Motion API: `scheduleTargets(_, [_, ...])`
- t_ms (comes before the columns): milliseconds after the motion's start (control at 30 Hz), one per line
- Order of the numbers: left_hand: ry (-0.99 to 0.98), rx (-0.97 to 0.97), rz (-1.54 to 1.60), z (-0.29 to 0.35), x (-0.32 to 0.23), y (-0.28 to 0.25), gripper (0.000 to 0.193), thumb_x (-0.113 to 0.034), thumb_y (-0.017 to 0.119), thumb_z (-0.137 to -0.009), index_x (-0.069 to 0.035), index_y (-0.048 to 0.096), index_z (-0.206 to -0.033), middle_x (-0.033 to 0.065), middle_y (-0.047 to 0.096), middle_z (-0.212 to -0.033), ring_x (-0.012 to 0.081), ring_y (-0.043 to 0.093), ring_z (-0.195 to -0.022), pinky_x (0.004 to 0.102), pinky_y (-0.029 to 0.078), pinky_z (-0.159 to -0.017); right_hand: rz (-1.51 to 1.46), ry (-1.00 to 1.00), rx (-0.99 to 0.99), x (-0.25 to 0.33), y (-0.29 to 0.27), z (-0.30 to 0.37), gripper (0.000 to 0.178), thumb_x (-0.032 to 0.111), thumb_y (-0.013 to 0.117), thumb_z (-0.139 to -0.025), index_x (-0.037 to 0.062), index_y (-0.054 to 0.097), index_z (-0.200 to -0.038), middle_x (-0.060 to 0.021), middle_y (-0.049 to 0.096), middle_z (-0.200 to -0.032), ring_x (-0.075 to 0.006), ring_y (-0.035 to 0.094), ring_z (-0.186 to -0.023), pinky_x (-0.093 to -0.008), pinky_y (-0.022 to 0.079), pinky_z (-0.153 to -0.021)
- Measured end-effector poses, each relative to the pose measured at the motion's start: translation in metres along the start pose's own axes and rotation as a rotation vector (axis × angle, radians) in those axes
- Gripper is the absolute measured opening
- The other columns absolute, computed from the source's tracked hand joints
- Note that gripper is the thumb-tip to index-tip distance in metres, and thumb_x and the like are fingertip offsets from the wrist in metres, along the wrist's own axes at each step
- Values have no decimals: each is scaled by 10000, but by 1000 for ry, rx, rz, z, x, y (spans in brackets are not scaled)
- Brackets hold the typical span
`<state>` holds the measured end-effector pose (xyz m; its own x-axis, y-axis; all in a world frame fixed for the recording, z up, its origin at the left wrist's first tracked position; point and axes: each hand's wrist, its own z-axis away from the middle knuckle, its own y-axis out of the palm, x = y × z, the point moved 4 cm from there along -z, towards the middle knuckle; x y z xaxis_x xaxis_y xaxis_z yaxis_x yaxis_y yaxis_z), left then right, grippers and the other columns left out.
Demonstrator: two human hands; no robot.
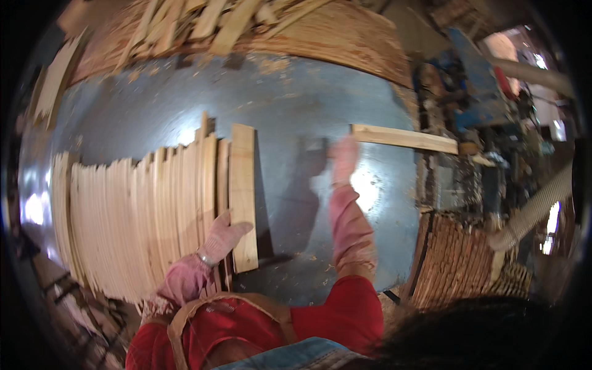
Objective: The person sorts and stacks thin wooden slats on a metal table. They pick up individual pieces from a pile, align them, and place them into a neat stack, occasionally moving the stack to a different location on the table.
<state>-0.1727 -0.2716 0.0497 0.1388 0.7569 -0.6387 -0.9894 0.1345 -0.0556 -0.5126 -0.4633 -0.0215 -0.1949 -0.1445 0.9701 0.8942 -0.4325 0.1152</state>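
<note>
We list: left hand (pixel 223 239), thumb across pale board (pixel 243 176) beside slat row (pixel 132 216); right hand (pixel 344 158), blurred, at left end of second board (pixel 404 139), above blue table (pixel 287 102); whether fingers grip, we cannot tell.

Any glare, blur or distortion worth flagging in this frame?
Head view: white glare on the blue-grey tabletop, strongest beside the right sleeve; head view: right hand blurred, left hand clearer; head view: fisheye curves the plywood sheet's edge, corners black.

the blue-grey table (pixel 280 102) bears packed wooden strips (pixel 135 216) and scattered shavings (pixel 271 65).
</note>
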Motion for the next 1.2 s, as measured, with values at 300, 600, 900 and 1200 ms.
scheduleTargets(300, [189, 143, 212, -24, 21, -25, 669, -291, 730, -1043, 92, 450, -1514, 100, 698, -1289, 146, 655, -1170, 299, 551, -1000, -122, 54, -457, -30, -157, -138, 220, 141, 690, -976, 24, 561, -841, -68, 550, -714, -184, 492, -553, -367, 409, -481])
scheduleTargets(600, [238, 214, 668, 22, 8, -63, 772, -397, 682, -1065, -54, 314, -1650, 118, 682, -1229, 195, 737, -1013, 388, 644, -864, 290, 46, 75, -42, -9, 168, 563, 137, 559, -1021, -98, 439, -1518, -229, 599, -1369, -334, 634, -1240, -439, 540, -1053])
scheduleTargets(900, [326, -89, 558, 62, 140, -178, 718, -302, 700, -1032, -23, 425, -1634, 46, 699, -1230, 152, 660, -1070, 331, 546, -986, 902, -229, 582, -106, 52, 436, 705, 341, 677, -994, 1, 473, -1577, -283, 546, -1526, -447, 540, -1395, -484, 449, -1169])
scheduleTargets(1200, [360, -656, 18, 196, 226, -412, 670, -404, 664, -985, -38, 567, -1539, 208, 728, -1352, 295, 685, -1244, 400, 508, -1092, 1238, 47, 205, -77, 101, 455, 839, 426, 738, -898, -9, 479, -1567, -297, 554, -1500, -457, 593, -1327, -490, 471, -1127])
